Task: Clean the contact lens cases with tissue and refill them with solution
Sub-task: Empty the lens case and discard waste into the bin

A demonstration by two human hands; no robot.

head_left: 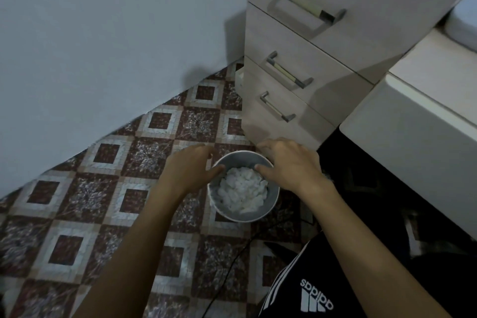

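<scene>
The small bin (pixel 271 204) looks like dull brushed metal, and the crumpled tissue (pixel 242 192) in it is soft white paper. The floor (pixel 103 188) is fine mosaic tile with a slight sheen. The drawer fronts (pixel 304 41) have a matt pale wood-grain laminate look, with satin metal handles (pixel 289 73).

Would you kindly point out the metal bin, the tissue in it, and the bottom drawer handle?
metal bin (pixel 274 196), head view, right rim
tissue (pixel 242 190), head view, middle of pile
bottom drawer handle (pixel 276 106), head view, bar's middle

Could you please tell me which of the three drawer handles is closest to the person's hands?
The lowest handle, the plain metal one just above the right hand; the other two sit higher and have a pale centre strip.
</scene>
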